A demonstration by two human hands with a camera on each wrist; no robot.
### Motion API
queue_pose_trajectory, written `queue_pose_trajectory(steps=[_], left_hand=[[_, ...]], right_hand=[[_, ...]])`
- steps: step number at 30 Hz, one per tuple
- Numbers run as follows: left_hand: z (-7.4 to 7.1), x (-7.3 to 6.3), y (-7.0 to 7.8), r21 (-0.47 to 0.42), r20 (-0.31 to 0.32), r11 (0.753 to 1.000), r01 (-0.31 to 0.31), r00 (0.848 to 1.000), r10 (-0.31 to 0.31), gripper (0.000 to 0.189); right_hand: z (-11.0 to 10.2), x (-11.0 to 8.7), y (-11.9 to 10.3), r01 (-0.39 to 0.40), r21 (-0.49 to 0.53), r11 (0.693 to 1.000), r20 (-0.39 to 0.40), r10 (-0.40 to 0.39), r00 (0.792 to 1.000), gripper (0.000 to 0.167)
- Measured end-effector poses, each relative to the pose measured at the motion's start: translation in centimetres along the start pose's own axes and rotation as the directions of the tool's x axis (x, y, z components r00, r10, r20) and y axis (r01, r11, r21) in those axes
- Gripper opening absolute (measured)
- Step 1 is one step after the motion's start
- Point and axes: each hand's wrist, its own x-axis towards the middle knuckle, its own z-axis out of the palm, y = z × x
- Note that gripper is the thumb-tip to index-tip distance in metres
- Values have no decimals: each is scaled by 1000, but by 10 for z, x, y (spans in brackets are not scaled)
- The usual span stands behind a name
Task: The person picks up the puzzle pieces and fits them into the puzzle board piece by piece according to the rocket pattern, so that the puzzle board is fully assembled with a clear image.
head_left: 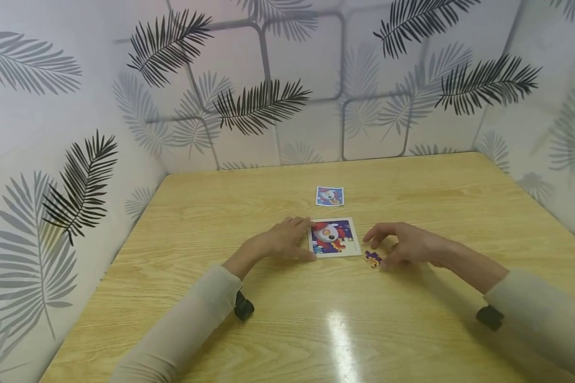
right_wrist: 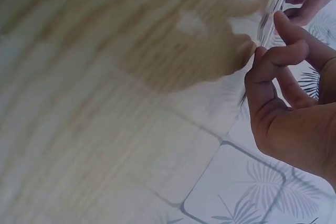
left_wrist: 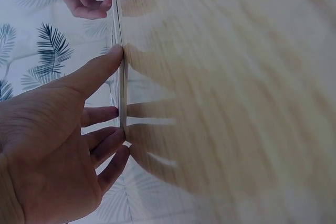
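Observation:
A square jigsaw puzzle board with a pale frame lies flat, showing a red and white rocket-like picture on purple. Part of its lower right is bare of picture. My left hand rests at the board's left side, thumb by the near corner and fingers at the far left corner. In the left wrist view the left hand touches the thin board edge. A small heap of purple and orange puzzle pieces lies right of the board. My right hand is over the heap, thumb and fingers apart at its edge.
Beyond the board lies a small picture card with a similar image. Everything sits on a glossy wood-grain table. Feather-patterned walls stand behind and at the sides. Dark wrist devices hang under both sleeves.

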Motion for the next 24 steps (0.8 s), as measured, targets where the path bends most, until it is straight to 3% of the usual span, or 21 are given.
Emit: queue_pose_trajectory(steps=[10, 24], left_hand=[[-1, 0, -1, -14, -5, 1000, -21, 1000, 21, 86], [-1, -1, 0, -18, 4, 1000, -10, 1000, 10, 90]], right_hand=[[6, 3, 1, 23, -14, 1000, -50, -24, 998, 43], [9, 4, 2, 27, -56, 998, -98, -32, 995, 36]])
